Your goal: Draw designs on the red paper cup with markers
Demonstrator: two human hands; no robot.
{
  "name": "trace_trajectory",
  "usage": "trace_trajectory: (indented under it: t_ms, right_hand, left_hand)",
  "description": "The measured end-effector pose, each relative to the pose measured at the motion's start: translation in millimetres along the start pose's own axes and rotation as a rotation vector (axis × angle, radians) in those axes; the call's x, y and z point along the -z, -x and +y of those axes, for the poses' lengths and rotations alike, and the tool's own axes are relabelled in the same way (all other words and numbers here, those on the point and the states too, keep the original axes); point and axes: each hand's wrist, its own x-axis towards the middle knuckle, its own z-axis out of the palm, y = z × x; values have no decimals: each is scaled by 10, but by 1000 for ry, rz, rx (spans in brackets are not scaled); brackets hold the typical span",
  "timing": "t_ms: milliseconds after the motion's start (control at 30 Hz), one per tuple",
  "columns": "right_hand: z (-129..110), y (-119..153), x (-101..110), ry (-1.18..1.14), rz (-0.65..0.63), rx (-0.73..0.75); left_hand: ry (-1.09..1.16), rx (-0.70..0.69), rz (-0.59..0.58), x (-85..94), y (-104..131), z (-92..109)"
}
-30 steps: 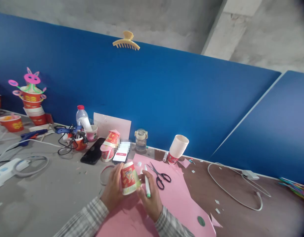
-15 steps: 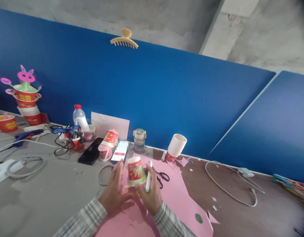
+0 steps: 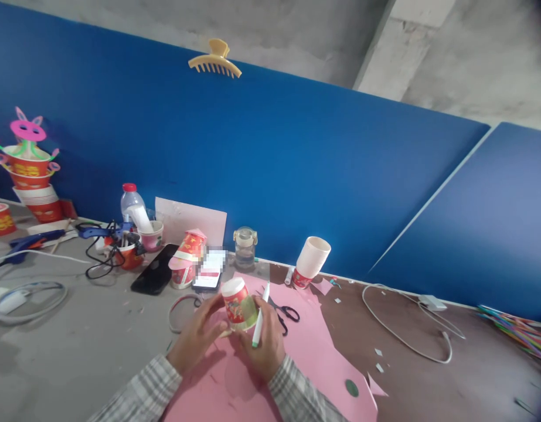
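Note:
An upside-down red paper cup (image 3: 235,305) with a printed pattern and a pale green strip round it is tilted between my hands, over pink paper (image 3: 314,340). My left hand (image 3: 197,334) has its fingers against the cup's left side, thumb near the rim. My right hand (image 3: 265,337) grips the cup's lower right side. A white marker (image 3: 258,325) with a green end is also tucked in its fingers. Just beyond the right hand lie black-handled scissors (image 3: 290,313) on the paper.
A decorated cup figure (image 3: 186,258), a phone (image 3: 208,271), a black phone (image 3: 155,272) and a lidded glass jar (image 3: 245,249) stand or lie behind. Stacked cups (image 3: 312,261) lean against the blue partition (image 3: 274,158). A white cable (image 3: 397,334) lies right; a glue gun (image 3: 28,241) left.
My left hand has closed in on the cup's left side, where it was apart before. The cup has tipped slightly to the left. The whole view has shifted a little.

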Motion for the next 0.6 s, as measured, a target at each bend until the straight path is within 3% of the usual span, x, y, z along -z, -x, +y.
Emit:
trace_trajectory:
  t_ms: [167, 600]
  right_hand:
    - [-116, 37, -7, 66, -20, 64]
    - [-93, 97, -41, 56, -134, 93]
  left_hand:
    - [202, 74, -117, -40, -9, 16]
    - [236, 129, -82, -91, 54, 76]
